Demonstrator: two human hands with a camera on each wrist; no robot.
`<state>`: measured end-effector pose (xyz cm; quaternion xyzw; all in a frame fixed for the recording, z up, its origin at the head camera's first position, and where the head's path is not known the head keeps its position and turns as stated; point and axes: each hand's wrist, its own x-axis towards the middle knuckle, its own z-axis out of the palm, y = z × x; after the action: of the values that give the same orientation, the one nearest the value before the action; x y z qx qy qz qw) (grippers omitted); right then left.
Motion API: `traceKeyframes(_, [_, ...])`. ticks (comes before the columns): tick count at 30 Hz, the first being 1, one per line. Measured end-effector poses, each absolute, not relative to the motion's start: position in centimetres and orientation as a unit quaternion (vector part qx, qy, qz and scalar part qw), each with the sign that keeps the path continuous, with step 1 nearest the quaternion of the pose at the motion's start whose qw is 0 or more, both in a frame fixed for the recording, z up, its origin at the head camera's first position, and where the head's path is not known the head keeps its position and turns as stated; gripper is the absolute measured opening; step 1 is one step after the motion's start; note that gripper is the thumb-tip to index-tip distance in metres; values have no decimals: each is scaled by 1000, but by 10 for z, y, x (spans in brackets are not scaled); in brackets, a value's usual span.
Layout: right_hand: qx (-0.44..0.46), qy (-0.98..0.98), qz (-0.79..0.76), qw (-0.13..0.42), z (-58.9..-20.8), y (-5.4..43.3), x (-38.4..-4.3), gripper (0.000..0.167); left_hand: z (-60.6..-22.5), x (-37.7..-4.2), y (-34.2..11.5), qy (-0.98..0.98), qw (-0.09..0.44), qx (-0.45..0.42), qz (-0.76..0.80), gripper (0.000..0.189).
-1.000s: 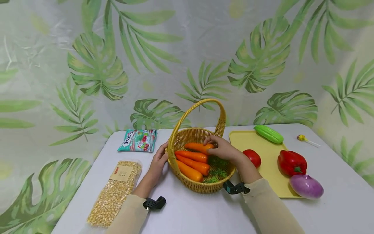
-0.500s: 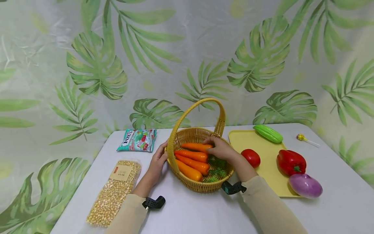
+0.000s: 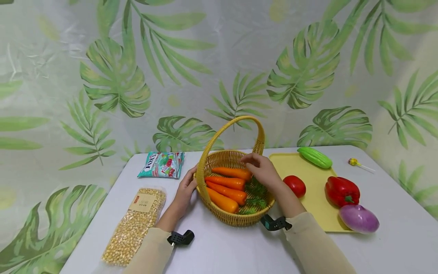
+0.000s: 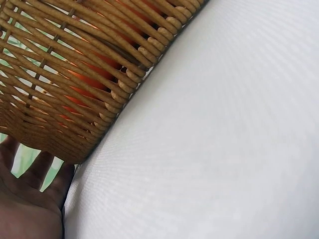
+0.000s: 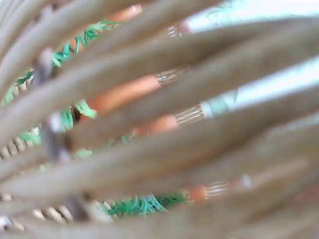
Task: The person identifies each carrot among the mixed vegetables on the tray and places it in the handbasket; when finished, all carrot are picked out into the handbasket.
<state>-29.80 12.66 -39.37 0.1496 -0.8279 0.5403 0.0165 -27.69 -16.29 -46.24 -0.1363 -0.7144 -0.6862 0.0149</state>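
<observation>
A yellow wicker basket [image 3: 222, 219] with a tall arched handle stands mid-table. In it lie several orange carrots [image 3: 224, 199], side by side, their green tops pointing right. My left hand [image 3: 184, 194] holds the basket's left side by the handle base; in the left wrist view its spread fingers [image 4: 37, 169] run behind the woven wall. My right hand [image 3: 263, 171] reaches over the basket's right rim, fingers loosely bent above the green tops, near the rearmost carrot [image 3: 230, 172], gripping nothing. The right wrist view looks through blurred wicker at carrots [image 5: 127, 94] and greens.
Left of the basket lie a teal candy bag [image 3: 161, 164] and a clear bag of corn kernels [image 3: 135, 228]. To the right, a yellow tray [image 3: 309, 213] bears a tomato [image 3: 295, 185], red pepper [image 3: 342, 191], green gourd [image 3: 315, 157] and purple onion [image 3: 359, 219]; a lollipop [image 3: 359, 164] lies beyond.
The rearmost carrot has been laid down beside the others, and my right hand has let go of it and moved slightly right and up. My left hand stays at the basket.
</observation>
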Motion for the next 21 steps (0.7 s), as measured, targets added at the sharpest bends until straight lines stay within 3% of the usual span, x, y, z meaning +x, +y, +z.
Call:
traceKeyframes(10, [133,-753,635,113,-389,137,-280,23,-462,-275,-162,-717,11,-133,-685,47])
traceKeyframes(21, [122,-852,474,185,-378,172,-260,22,-458,-277,-161,-727,16,-139,-673,47])
